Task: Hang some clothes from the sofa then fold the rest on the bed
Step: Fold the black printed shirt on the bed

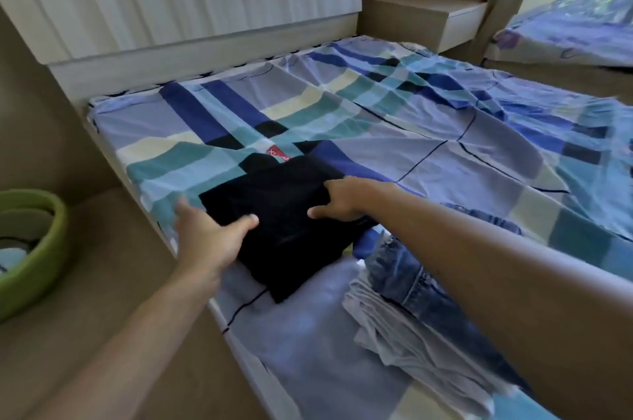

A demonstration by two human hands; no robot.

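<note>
Folded black garment (291, 214) lies flat on the bed (445, 152), near-left part, close to the left edge (red label (278, 154) sits just past its far corner). Left hand (205, 238) grip: thumb on top, fingers under the left edge, holding it. Right hand (346, 197) grip: thumb on top at the right edge, fingers curled over it, probably pinching the cloth; fingertips hidden. Near right: jeans (411, 269) on a pale folded stack (394, 327), just beside the garment. Green basket (41, 248) on the floor to the left.
</note>
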